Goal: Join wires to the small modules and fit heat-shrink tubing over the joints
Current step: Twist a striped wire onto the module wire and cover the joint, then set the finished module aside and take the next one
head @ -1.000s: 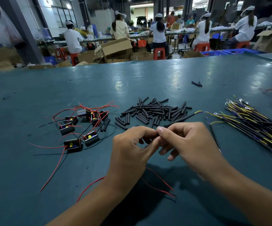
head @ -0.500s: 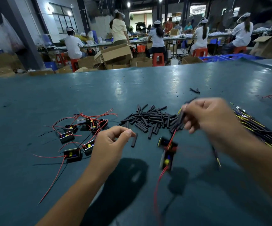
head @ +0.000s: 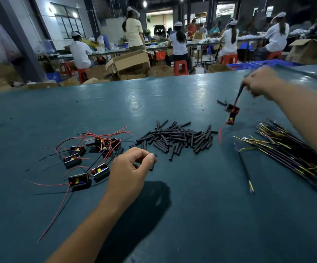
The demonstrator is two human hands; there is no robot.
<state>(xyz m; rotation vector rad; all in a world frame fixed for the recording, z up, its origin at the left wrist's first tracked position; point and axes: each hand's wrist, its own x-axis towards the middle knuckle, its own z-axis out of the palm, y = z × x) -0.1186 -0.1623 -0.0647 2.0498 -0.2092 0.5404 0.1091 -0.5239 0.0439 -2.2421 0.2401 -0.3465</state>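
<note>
A short black heat-shrink tube (head: 152, 164) is pinched between thumb and forefinger of the left hand (head: 130, 168), just before the loose black tube pile (head: 176, 138). The right hand (head: 261, 82) is clamped on a black sleeved lead; a small black module (head: 232, 113) dangles below, clear of the teal table (head: 172, 215). The module is best set down gently, well apart from unfinished ones.

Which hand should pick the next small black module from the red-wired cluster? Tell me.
Left. The left hand hovers beside the cluster of small black modules, pinching only a short black tube; the right hand is far off, holding a wired module.
</note>
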